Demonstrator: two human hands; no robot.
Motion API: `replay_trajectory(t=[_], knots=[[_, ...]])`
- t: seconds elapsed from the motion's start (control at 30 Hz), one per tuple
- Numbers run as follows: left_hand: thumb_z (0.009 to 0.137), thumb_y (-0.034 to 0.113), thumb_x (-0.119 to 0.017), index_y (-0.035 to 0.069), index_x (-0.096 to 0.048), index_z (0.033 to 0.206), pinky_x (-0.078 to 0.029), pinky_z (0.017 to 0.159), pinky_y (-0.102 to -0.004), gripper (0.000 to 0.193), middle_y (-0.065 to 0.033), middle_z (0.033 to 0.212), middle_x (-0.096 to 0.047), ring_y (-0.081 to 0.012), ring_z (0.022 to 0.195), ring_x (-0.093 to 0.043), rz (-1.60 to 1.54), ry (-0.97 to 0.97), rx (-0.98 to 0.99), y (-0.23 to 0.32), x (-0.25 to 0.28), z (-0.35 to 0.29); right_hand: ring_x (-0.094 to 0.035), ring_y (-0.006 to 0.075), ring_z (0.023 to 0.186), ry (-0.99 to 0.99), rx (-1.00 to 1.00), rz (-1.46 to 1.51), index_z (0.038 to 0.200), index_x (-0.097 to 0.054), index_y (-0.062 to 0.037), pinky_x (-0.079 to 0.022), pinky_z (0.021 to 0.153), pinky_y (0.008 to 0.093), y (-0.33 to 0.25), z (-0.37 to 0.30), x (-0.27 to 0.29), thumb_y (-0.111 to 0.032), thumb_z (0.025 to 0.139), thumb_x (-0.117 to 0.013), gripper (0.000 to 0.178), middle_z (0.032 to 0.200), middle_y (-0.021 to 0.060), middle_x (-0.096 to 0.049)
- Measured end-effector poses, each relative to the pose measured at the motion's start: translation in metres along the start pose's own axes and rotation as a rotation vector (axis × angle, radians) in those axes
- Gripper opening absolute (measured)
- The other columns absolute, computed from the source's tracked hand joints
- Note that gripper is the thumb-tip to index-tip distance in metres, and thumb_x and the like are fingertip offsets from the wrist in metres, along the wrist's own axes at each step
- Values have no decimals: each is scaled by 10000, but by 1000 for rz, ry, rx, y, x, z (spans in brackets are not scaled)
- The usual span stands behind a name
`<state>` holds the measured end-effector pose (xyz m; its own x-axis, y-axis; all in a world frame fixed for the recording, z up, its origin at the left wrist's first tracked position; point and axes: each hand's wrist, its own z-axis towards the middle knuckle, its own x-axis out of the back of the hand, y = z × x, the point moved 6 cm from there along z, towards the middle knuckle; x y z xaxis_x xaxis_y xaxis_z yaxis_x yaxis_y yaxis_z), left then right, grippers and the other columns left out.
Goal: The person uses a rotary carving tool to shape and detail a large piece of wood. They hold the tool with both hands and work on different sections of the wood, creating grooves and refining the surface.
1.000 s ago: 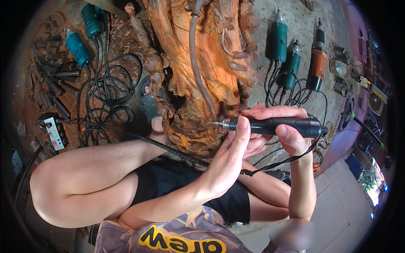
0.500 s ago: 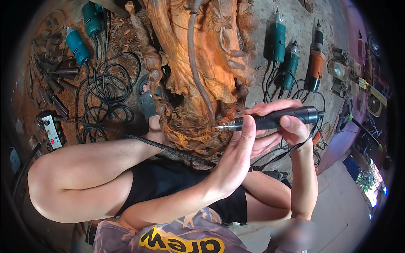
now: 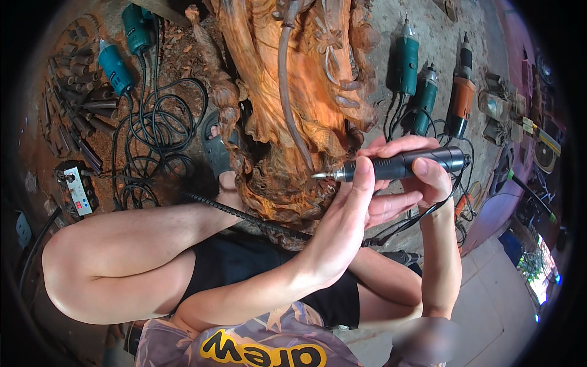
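- Both hands grasp one black pen-shaped rotary tool [image 3: 397,168]: the left hand [image 3: 339,235] near its front, thumb against the barrel, the right hand [image 3: 433,183] farther back, thumb pressed on the side.
- The tool lies in front of the person, right of the picture's middle. Its long axis runs nearly level across the view, rear end slightly higher at the right, with its single pale, tapered bit [image 3: 319,175] pointing left.
- The bit is over the lower part of one carved orange-brown wood piece [image 3: 315,116]; whether it touches the surface is hard to tell from this angle.
- Right of the carving lie three larger power tools: two green ones [image 3: 407,64] and one orange one [image 3: 463,98], noses away from the person.
- On the left are at least two teal power tools [image 3: 116,70], coiled black cords [image 3: 160,144], many dark narrow pieces [image 3: 92,125] and one white-faced box [image 3: 78,193].
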<state>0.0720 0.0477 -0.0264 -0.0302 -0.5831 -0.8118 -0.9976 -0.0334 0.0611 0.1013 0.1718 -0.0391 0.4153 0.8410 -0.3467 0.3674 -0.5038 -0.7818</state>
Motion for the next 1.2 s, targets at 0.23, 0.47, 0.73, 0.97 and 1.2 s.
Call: replay_trajectory(t=[0.23, 0.47, 0.73, 0.97, 1.2], knots=[[1023, 608, -95, 12, -384, 1453, -345, 1164, -438, 790, -216, 1337, -590, -318, 1302, -542, 11, -59, 26, -13, 8, -2, -696, 383, 965, 6, -39, -45, 1043, -689, 112, -557, 912, 447, 7, -2, 0, -397, 793, -690, 567, 1068, 334, -674], [1009, 650, -201, 46, -112, 1543, -434, 1096, -414, 811, -219, 1399, -479, -312, 1210, -611, 41, -144, -55, 12, 2, 5, -707, 279, 918, -36, 43, -73, 1163, -649, 116, -573, 843, 373, -18, 7, -11, -379, 874, -669, 574, 1139, 260, -685], [1027, 610, -163, 35, -331, 1480, -383, 1135, -464, 751, -131, 1460, -475, -320, 1252, -584, -37, -114, -6, 10, -10, -4, -705, 293, 963, -111, 7, -142, 1138, -662, 115, -560, 892, 385, -27, 6, -8, -372, 860, -670, 561, 1138, 270, -687], [1026, 611, -152, 37, -273, 1509, -390, 1130, -452, 759, -130, 1440, -497, -311, 1241, -594, -54, -157, 15, 10, -5, 4, -703, 287, 969, -68, 15, -178, 1125, -673, 105, -551, 895, 379, -23, 14, -2, -378, 854, -657, 554, 1111, 249, -703], [1015, 631, -195, 11, -219, 1506, -411, 1115, -423, 792, -232, 1422, -463, -294, 1189, -631, -47, -229, -104, 37, -16, 7, -701, 247, 830, -75, -4, -195, 1135, -662, 125, -569, 778, 352, -36, 29, -10, -413, 846, -649, 611, 1043, 232, -715]])
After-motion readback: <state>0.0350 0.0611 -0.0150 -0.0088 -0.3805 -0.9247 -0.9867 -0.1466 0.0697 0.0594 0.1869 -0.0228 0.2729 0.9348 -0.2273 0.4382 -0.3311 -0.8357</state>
